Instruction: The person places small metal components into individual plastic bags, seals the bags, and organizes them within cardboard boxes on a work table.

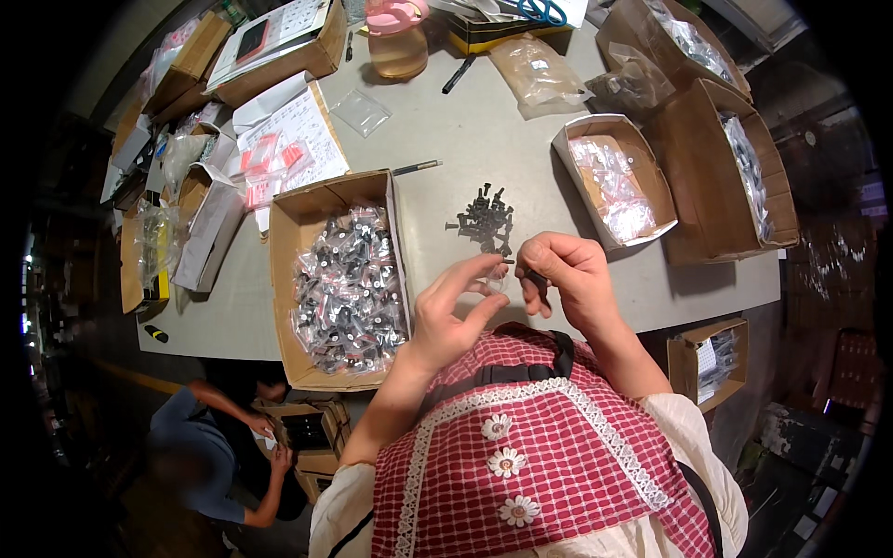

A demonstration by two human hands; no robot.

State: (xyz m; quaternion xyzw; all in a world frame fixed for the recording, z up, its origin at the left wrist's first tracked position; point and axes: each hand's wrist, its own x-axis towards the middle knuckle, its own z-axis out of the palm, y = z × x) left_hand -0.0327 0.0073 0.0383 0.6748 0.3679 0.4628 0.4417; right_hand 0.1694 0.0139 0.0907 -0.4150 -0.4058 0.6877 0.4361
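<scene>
A small pile of black screws [484,221] lies on the table just beyond my hands. My left hand [448,312] is curled, with its fingers and thumb around a small clear plastic bag [491,283]. Close to its right, my right hand [575,274] is closed on dark screws [534,276] held between thumb and fingers; how many cannot be made out. The fingertips of both hands nearly meet over the bag. On my left stands an open cardboard box [402,279] full of small clear bags [344,293] that hold dark and white parts.
A shallow carton [664,219] with flat bags stands at the right, beside taller boxes [684,167]. Farther back are a pink-lidded jug [398,46], a brown plastic bag [538,74] and a pen [458,74]. Papers [307,130] lie at left. A co-worker [209,428] works below left.
</scene>
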